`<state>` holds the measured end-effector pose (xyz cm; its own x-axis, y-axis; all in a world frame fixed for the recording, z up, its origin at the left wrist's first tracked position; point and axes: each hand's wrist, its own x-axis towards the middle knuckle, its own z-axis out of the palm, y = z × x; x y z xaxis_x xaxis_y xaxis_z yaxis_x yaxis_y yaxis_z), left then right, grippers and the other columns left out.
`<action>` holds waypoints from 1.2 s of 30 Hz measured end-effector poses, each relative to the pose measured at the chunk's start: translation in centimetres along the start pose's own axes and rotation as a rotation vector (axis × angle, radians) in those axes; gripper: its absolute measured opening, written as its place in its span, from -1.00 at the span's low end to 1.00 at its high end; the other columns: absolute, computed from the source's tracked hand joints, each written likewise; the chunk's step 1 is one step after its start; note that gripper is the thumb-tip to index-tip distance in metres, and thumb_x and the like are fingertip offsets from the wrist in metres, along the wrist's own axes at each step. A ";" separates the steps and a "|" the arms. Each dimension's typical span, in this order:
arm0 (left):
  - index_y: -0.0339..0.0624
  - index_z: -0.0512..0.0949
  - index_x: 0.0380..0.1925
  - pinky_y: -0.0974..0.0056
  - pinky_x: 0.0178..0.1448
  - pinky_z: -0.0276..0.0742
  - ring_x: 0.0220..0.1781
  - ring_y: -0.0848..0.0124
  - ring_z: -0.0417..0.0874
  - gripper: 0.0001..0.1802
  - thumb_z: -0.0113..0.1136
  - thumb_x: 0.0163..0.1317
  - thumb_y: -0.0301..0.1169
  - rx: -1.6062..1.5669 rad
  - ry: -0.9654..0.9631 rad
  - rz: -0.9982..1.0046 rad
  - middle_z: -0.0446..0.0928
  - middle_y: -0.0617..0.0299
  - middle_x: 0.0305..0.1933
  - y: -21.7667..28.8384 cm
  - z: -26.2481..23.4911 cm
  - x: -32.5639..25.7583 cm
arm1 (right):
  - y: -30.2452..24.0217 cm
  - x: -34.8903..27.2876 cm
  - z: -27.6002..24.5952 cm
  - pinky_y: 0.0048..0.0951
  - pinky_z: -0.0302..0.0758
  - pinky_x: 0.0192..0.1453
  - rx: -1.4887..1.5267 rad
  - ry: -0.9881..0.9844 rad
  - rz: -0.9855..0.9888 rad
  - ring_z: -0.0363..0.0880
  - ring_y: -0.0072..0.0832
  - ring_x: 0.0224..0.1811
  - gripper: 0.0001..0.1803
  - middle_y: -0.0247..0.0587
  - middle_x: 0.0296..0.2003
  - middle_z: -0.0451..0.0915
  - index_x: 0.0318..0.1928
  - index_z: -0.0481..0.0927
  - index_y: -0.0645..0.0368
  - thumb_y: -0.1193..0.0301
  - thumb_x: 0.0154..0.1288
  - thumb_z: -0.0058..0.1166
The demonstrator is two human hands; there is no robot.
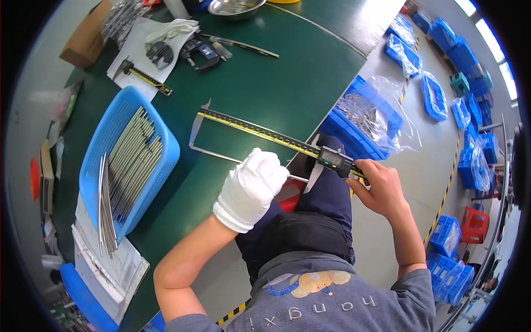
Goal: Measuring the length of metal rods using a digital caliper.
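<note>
My left hand (pixel 251 185) wears a white glove and is closed round a thin metal rod (pixel 221 156), whose two ends show on either side of the fist. The rod lies lengthwise between the jaws of a long digital caliper (pixel 260 131). One end is at the fixed jaw over the table; the other is by the sliding jaw above my thigh. My bare right hand (pixel 379 185) grips the caliper at its slider, beside the display, with thumb and fingers. Left of these, a blue plastic basket (pixel 172 152) holds many similar rods (pixel 133 160), several leaning over its near edge.
On the green table (pixel 298 72) lie a second caliper (pixel 146 78), a micrometer (pixel 203 53), white gloves (pixel 172 30) and papers (pixel 130 271). A metal bowl (pixel 237 8) and cardboard box (pixel 83 36) stand farther back. Right of the table edge, a blue crate (pixel 354 145) holds bagged metal parts.
</note>
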<state>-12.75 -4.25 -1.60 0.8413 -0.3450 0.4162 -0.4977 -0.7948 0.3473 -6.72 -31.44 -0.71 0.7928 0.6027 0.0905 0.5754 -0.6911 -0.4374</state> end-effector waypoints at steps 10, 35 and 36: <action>-0.14 0.51 -0.49 0.23 -0.52 0.46 -0.37 0.21 0.51 -0.88 0.20 -0.11 -0.48 0.098 0.109 0.066 0.45 0.19 -0.39 0.0 0.6 0.3 | -0.1 -0.6 0.0 -0.26 0.39 -0.48 0.006 -0.004 0.006 0.52 -0.14 -0.52 -0.69 -0.14 -0.45 0.53 -0.19 0.48 0.20 0.34 0.09 0.21; -0.15 0.47 -0.53 0.24 -0.41 0.45 -0.36 0.25 0.45 -0.94 0.09 -0.06 -0.44 -0.002 0.103 0.053 0.33 0.19 -0.49 0.0 0.5 0.3 | -0.3 -0.7 -0.2 -0.35 0.39 -0.50 0.061 -0.015 0.017 0.52 -0.31 -0.57 -0.71 -0.16 -0.48 0.51 -0.19 0.46 0.23 0.45 0.05 0.19; -0.15 0.48 -0.52 0.23 -0.41 0.46 -0.35 0.24 0.47 -0.94 0.10 -0.06 -0.45 -0.010 0.119 0.054 0.36 0.19 -0.47 -0.1 0.7 0.3 | -0.3 -0.9 -0.4 -0.35 0.39 -0.50 0.056 -0.021 0.018 0.53 -0.31 -0.57 -0.71 -0.16 -0.48 0.51 -0.19 0.46 0.23 0.44 0.06 0.19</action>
<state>-12.29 -4.67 -2.13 0.7825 -0.3254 0.5309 -0.5444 -0.7713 0.3298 -7.49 -31.94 -0.31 0.7982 0.5989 0.0641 0.5485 -0.6788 -0.4882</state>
